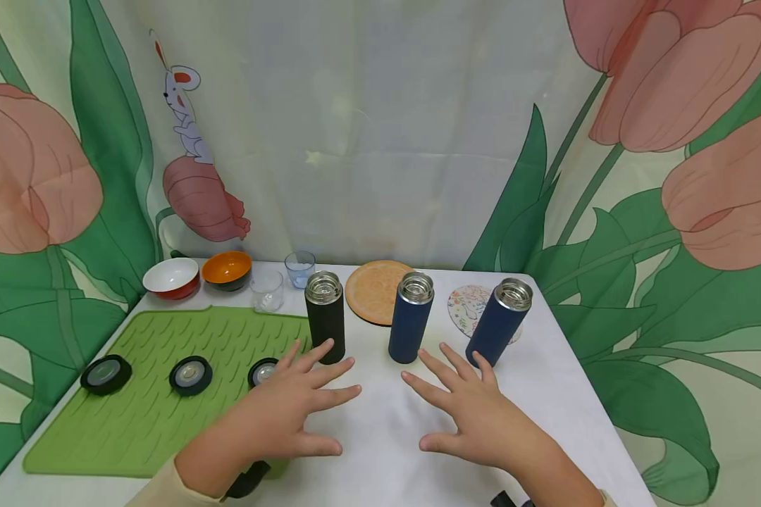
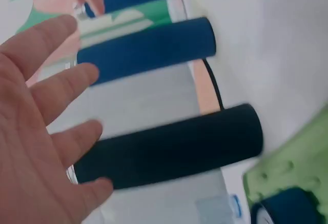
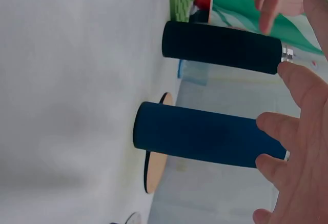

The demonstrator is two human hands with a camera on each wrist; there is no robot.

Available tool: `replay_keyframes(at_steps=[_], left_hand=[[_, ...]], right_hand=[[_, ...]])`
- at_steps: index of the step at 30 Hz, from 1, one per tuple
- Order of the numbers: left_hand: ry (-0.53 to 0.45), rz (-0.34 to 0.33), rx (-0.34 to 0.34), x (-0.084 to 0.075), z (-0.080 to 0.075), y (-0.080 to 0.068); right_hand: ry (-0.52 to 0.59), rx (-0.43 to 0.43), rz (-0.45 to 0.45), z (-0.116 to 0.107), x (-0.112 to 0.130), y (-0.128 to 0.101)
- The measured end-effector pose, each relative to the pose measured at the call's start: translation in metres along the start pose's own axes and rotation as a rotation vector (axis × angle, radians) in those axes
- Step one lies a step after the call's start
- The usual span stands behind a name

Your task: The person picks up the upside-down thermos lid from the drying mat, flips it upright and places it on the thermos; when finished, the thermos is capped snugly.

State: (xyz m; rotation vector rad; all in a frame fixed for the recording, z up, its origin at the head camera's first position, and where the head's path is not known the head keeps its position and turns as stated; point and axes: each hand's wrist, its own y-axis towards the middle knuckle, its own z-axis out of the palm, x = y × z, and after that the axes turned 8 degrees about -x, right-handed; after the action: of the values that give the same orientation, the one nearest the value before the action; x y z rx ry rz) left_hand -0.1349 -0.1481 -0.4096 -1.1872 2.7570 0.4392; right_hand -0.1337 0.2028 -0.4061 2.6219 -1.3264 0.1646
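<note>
Three lidless flasks (image 1: 411, 317) bear no readable writing; left hand (image 1: 292, 408) and right hand (image 1: 475, 412) lie spread, holding nothing.

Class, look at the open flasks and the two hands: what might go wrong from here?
1. The black flask stands right at the left hand fingertips; a careless nudge may topple it.
2. The right hand reaches between two blue flasks, both tall, narrow and uncapped, so either might tip and roll.

Your left hand (image 1: 292, 408) hides part of the nearest lid (image 1: 263, 369); the left wrist view is blurred throughout.
</note>
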Motion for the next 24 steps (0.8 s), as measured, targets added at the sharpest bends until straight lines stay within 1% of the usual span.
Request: replay_keyframes(at_steps=[1,3,4,5,6,7,8,9,10,12,14,16,17,20,24], left_hand=[[0.011,0.007,-0.035,0.003,-0.001,-0.004],[0.042,0.015,-0.143,0.012,-0.004,-0.013],[0.069,0.006,-0.204,0.017,-0.007,-0.02],[0.091,-0.018,-0.255,0.022,-0.011,-0.026],[0.121,-0.049,-0.314,0.028,-0.014,-0.033],[0.14,-0.1,-0.354,0.035,-0.018,-0.041],[0.147,-0.159,-0.389,0.041,-0.022,-0.048],[0.149,-0.218,-0.408,0.048,-0.028,-0.056],[0.159,-0.275,-0.421,0.055,-0.032,-0.063],[0.155,-0.389,-0.424,0.069,-0.042,-0.078],[0.14,-0.484,-0.416,0.084,-0.05,-0.091],[0.148,-0.568,-0.395,0.097,-0.057,-0.103],[0.145,-0.608,-0.376,0.104,-0.059,-0.108],[0.144,-0.706,-0.352,0.123,-0.063,-0.124],[0.165,-0.823,-0.333,0.142,-0.066,-0.143]], right_hand=[[0.002,-0.005,-0.004,0.0,0.0,-0.001],[0.008,-0.015,-0.013,0.001,0.0,-0.002],[0.009,-0.022,-0.018,0.001,0.0,-0.002],[0.011,-0.028,-0.023,0.001,0.0,-0.003],[0.01,-0.033,-0.026,0.002,0.0,-0.004],[0.011,-0.039,-0.028,0.002,0.0,-0.005],[0.013,-0.042,-0.028,0.002,0.0,-0.006],[0.015,-0.045,-0.027,0.003,0.0,-0.008],[0.019,-0.047,-0.025,0.004,0.0,-0.01],[0.027,-0.044,-0.016,0.005,0.0,-0.013],[0.044,-0.023,0.005,0.006,0.0,-0.015],[0.061,-0.002,0.022,0.007,-0.001,-0.017],[0.072,0.01,0.034,0.007,-0.001,-0.019],[0.095,0.014,0.047,0.008,-0.003,-0.023],[0.1,-0.031,0.039,0.01,-0.004,-0.03]])
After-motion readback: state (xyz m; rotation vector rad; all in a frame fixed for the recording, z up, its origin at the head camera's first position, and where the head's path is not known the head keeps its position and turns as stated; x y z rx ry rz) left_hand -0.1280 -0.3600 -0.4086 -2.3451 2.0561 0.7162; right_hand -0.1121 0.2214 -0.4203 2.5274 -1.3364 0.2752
